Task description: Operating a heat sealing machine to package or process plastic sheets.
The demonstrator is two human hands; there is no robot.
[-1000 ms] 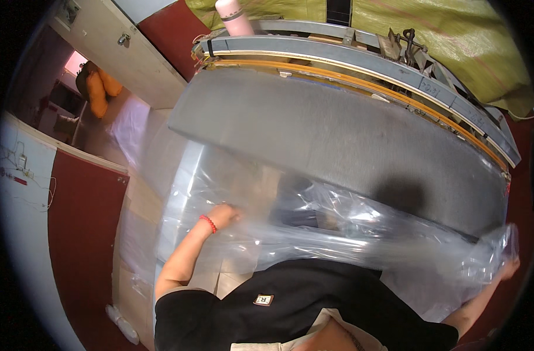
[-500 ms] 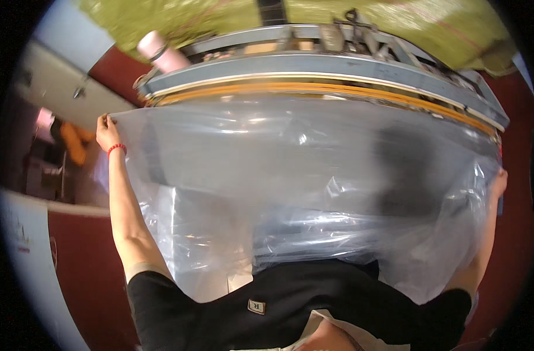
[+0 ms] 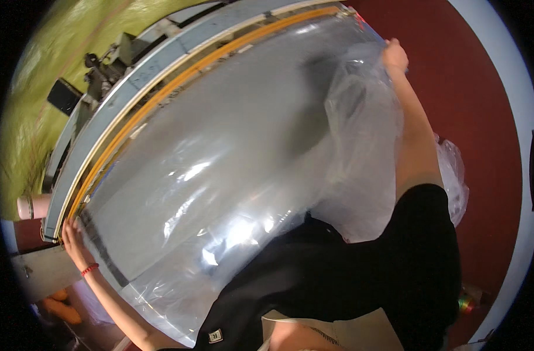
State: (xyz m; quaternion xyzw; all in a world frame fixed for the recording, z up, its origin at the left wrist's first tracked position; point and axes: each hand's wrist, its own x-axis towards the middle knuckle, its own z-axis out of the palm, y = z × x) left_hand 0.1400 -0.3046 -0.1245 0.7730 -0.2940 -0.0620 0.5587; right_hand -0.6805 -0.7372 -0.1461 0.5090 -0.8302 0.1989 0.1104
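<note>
The person is stretching a clear plastic sheet (image 3: 232,169) from seven to one o'clock, left hand (image 3: 74,243) and right hand (image 3: 394,57) each pinching an end corner

A workshop or small factory: a long grey desk (image 3: 243,111) edged with an orange strip (image 3: 179,88), machinery (image 3: 106,70) behind it, a red floor (image 3: 471,88), and big clear plastic sheeting (image 3: 232,193).

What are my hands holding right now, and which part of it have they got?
Both hold the clear plastic sheet spread over the grey table: left hand at its far left corner, right hand at its far right corner.
</note>
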